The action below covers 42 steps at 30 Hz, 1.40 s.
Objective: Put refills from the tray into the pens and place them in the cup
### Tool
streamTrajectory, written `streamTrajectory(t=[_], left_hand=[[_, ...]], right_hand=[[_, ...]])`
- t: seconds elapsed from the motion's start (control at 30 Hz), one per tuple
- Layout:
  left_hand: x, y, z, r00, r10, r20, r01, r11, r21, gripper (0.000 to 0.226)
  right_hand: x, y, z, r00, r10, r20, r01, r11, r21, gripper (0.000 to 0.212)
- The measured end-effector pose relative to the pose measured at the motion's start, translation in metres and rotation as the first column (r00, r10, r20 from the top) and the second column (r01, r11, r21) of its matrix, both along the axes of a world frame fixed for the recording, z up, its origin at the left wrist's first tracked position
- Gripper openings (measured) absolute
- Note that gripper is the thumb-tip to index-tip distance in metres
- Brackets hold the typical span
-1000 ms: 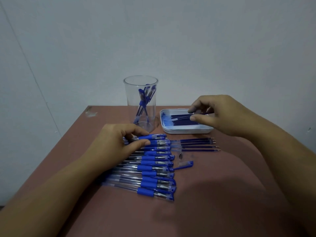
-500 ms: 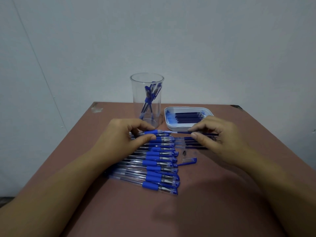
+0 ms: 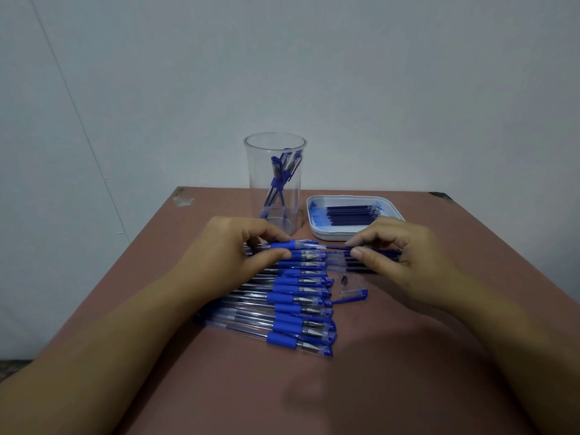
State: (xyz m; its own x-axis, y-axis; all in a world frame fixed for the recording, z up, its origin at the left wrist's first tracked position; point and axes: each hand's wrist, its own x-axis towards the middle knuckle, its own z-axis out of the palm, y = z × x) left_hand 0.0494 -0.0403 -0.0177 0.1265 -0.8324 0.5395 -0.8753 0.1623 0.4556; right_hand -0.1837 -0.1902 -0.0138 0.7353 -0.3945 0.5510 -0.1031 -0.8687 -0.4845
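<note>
My left hand (image 3: 232, 249) pinches the top pen barrel (image 3: 293, 245) of a row of several clear pens with blue grips (image 3: 292, 302) lying on the brown table. My right hand (image 3: 398, 255) pinches a dark blue refill (image 3: 337, 247), its end just right of the held barrel's open end. More refills (image 3: 370, 265) lie under my right hand. A white tray (image 3: 317, 227) behind holds several refills. A clear cup (image 3: 275, 180) at the back holds a few finished pens.
A loose blue pen cap (image 3: 353, 295) and a small metal tip (image 3: 344, 280) lie on the table (image 3: 408, 356) right of the pen row. A pale wall stands right behind the table's far edge.
My right hand came back from the tray with a refill and brought it down level with the pen barrel in my left hand. The left hand stayed on the top pen.
</note>
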Motion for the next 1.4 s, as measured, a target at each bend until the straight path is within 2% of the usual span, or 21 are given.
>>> streamTrajectory(t=[0.17, 0.27, 0.5, 0.6, 0.73, 0.87, 0.97, 1.07, 1.23, 1.4], left_hand=[[-0.003, 0.003, 0.004, 0.998, -0.057, 0.020, 0.057, 0.998, -0.016, 0.024], [-0.006, 0.003, 0.005, 0.994, -0.106, 0.027, 0.107, 0.994, -0.016, 0.031], [-0.004, 0.003, 0.003, 0.997, -0.076, 0.017, 0.076, 0.997, -0.034, 0.031], [-0.006, 0.003, 0.005, 0.997, -0.068, -0.022, 0.067, 0.997, -0.045, 0.021], [-0.006, 0.003, 0.006, 0.997, -0.060, -0.038, 0.058, 0.997, -0.057, 0.017], [-0.006, 0.003, 0.003, 0.998, -0.049, -0.047, 0.046, 0.998, -0.049, 0.018], [-0.007, 0.002, 0.002, 0.998, -0.054, -0.024, 0.053, 0.998, -0.035, 0.024], [-0.007, 0.002, 0.001, 0.997, -0.052, -0.050, 0.050, 0.998, -0.038, 0.021], [-0.009, 0.003, 0.002, 0.997, -0.049, -0.064, 0.047, 0.998, -0.030, 0.019], [-0.012, 0.003, -0.001, 0.997, -0.070, -0.031, 0.070, 0.997, -0.015, 0.025]], right_hand=[[-0.001, 0.003, 0.002, 0.999, 0.050, -0.014, -0.048, 0.995, 0.088, 0.007], [0.002, 0.005, 0.000, 0.997, 0.070, -0.032, -0.067, 0.994, 0.082, 0.010], [0.003, 0.006, -0.001, 0.990, 0.112, -0.082, -0.108, 0.993, 0.051, 0.023], [-0.001, 0.005, 0.000, 0.995, 0.080, -0.061, -0.078, 0.996, 0.034, 0.036], [-0.002, 0.004, 0.003, 0.999, -0.026, 0.040, 0.026, 1.000, -0.006, 0.015], [0.002, 0.006, 0.000, 0.999, -0.015, 0.037, 0.017, 0.998, -0.057, 0.007], [0.003, 0.009, 0.000, 1.000, 0.022, -0.013, -0.023, 0.999, -0.042, 0.015], [0.001, 0.009, 0.001, 0.999, 0.037, -0.021, -0.038, 0.998, -0.045, 0.025], [0.001, 0.009, 0.001, 0.998, -0.033, 0.050, 0.034, 0.999, -0.008, 0.019], [0.010, 0.016, -0.004, 1.000, 0.015, 0.015, -0.015, 0.998, -0.056, 0.012]])
